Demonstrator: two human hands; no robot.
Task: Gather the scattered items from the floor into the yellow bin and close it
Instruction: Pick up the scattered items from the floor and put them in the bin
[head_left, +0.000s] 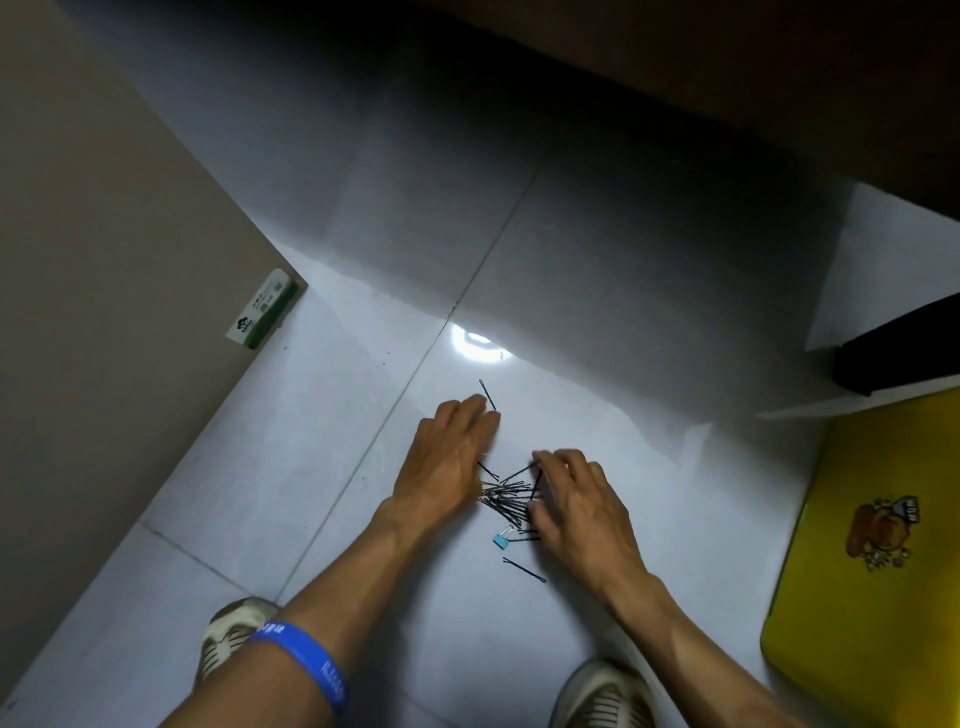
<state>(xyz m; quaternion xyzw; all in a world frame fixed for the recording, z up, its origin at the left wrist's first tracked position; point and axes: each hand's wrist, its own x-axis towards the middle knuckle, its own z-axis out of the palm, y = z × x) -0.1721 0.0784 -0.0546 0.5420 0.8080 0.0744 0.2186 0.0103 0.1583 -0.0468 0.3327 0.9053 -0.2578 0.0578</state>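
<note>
At far left we see a green-and-white box against the wall, and our left hand lies palm down on the floor tile, fingers straight and together, holding nothing. Between our hands sits the heap of black hairpins with a blue binder clip just below it. Our right hand hovers over the heap's right edge, fingers spread and loosely bent, gripping nothing we can make out; the yellow bin stands well apart at far right.

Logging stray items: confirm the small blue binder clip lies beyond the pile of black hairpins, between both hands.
Not beyond. The head view shows the small blue binder clip at the near edge of the pile of black hairpins, between the left hand and right hand.
</note>
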